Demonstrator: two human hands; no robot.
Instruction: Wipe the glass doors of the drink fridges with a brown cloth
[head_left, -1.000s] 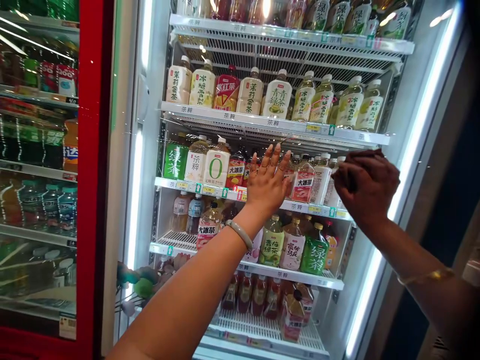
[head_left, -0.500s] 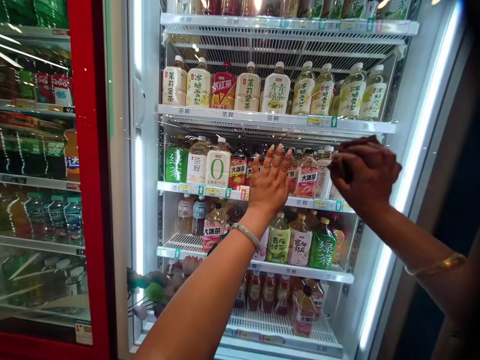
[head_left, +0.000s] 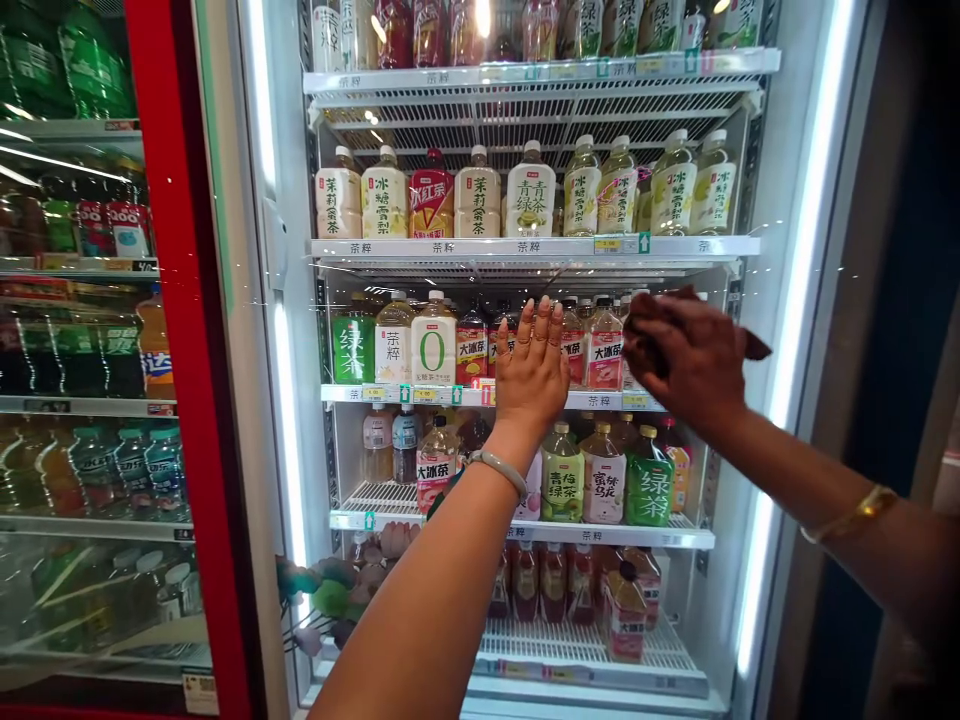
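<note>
Fridge [head_left: 450, 250]: lit, bottles [head_left: 531, 195] shelved
My left hand [head_left: 534, 375]: released, fingers spread
My right hand [head_left: 697, 350]: clenched round brown cloth [head_left: 645, 343]

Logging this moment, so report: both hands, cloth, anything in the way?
Left hand: spread open, holding nothing. Right hand: gripping bunched dark cloth. Left forearm: partly hiding the lower bottles.

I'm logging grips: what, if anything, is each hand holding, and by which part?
The right hand holds a dark cloth, apparently by its bunched middle, with one end sticking out. The left hand, spread flat, holds nothing.
</note>
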